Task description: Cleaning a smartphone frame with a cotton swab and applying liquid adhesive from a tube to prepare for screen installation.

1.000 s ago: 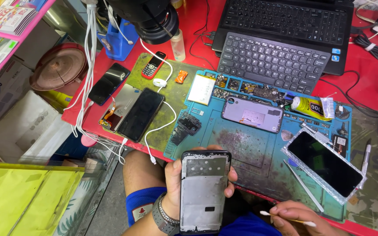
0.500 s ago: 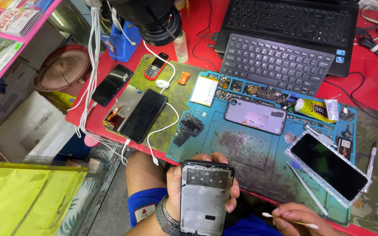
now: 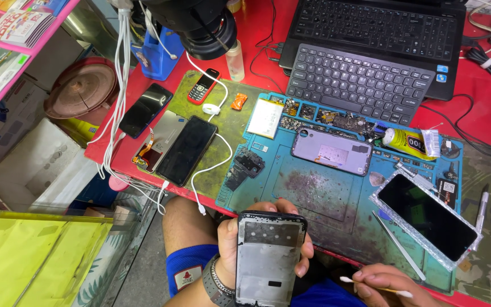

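Blue shorts (image 3: 191,267) with red patch; metal wristband (image 3: 216,279) on left wrist.

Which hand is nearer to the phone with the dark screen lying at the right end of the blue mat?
Right. The right hand, holding a cotton swab, sits just below-left of the dark-screen phone. The left hand grips a phone frame farther left.

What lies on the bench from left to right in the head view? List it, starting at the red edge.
Black phone → small red keypad phone → orange packet → white battery → purple phone back → yellow glue tube → screen in bubble wrap → tool with silver handle.
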